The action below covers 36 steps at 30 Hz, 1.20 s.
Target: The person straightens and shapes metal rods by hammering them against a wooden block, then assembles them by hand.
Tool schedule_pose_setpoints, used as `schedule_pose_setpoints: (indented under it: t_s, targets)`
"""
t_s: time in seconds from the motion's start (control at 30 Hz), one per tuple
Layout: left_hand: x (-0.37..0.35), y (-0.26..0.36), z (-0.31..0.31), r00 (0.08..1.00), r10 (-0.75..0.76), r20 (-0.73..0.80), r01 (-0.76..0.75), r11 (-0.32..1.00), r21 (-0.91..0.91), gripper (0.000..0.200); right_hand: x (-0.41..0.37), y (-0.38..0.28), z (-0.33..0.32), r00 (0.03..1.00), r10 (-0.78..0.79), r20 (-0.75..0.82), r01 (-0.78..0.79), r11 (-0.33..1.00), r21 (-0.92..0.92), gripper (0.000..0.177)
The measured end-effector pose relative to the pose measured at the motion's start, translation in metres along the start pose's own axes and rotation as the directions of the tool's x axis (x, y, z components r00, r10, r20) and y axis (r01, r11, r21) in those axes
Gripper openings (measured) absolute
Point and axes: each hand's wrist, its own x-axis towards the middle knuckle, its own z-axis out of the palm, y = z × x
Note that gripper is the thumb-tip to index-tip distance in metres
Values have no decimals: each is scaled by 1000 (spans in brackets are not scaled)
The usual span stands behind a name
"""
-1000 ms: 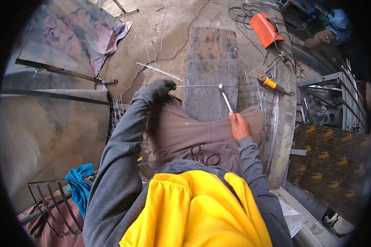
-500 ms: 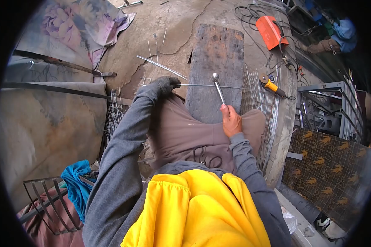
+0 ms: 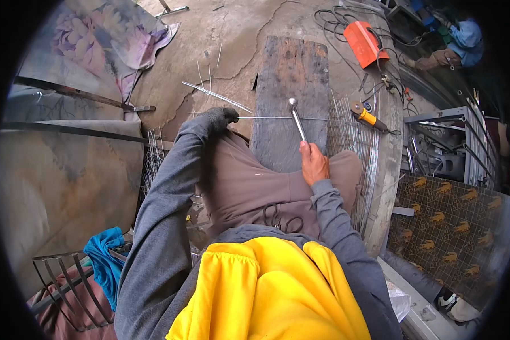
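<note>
My left hand (image 3: 221, 117), in a dark glove, pinches the left end of a thin straight metal wire (image 3: 277, 118) that lies across a weathered wooden plank (image 3: 290, 73). My bare right hand (image 3: 313, 163) grips the handle of a small metal hammer (image 3: 296, 116). The hammer's head sits above the wire near the middle of the plank. Both arms wear grey sleeves, and my knees rest against the plank's near end.
Wire mesh panels (image 3: 351, 133) lie right of the plank, with a yellow-handled tool (image 3: 367, 117) and an orange welding machine (image 3: 364, 41) beyond. Loose wires (image 3: 216, 97) lie on cracked concrete. Steel bars (image 3: 73, 130), a floral cloth (image 3: 105, 42) and blue rag (image 3: 103, 260) are left. Another person (image 3: 453, 48) is far right.
The hammer head moved left along the wire between the first and second frames, then shifted slightly to its place now. My left hand kept its hold on the wire end.
</note>
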Motion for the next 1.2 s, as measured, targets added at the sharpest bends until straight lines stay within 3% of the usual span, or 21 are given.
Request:
schedule_pose_setpoints:
  t_s: [0.2, 0.3, 0.37, 0.47, 0.73, 0.8, 0.87, 0.97, 1.13, 1.2]
  targets:
    - [-28, 36, -36, 989, -126, 76, 122, 991, 55, 26, 8, -2, 0, 997, 67, 39, -65, 997, -52, 56]
    - [-33, 15, -37, 997, -59, 53, 59, 998, 0, 20, 4, -3, 2, 999, 40, 6, -39, 999, -20, 54]
    - [-39, 17, -40, 995, -93, 46, 93, 996, 12, 21, 9, 1, 6, 993, 92, 74, -82, 989, -124, 53]
    - [-41, 20, -49, 990, -129, 50, 127, 991, 39, 22, 7, -6, 5, 998, 63, 29, -62, 998, -13, 52]
    - [-55, -5, -64, 972, -186, 145, 167, 977, 131, 27, 9, -2, 9, 1000, 27, -1, -27, 1000, -16, 50]
    - [-60, -14, -62, 981, -169, 98, 157, 980, 119, 25, 6, -2, 10, 1000, 24, -5, -24, 999, 21, 50]
    - [-65, -20, -63, 980, -172, 97, 159, 978, 133, 24, 9, 7, 15, 999, 50, 19, -48, 993, -106, 49]
    - [-66, -30, -64, 979, -181, 91, 168, 977, 127, 23, 8, 0, 8, 999, 48, -6, -48, 999, -9, 51]
    - [-79, -5, -74, 961, -248, 126, 229, 962, 149, 23, 10, 2, 7, 998, 50, -26, -52, 997, -54, 52]
    - [-85, -7, -75, 975, -219, 44, 211, 967, 141, 21, 10, 3, 5, 998, 40, -40, -41, 998, -43, 53]
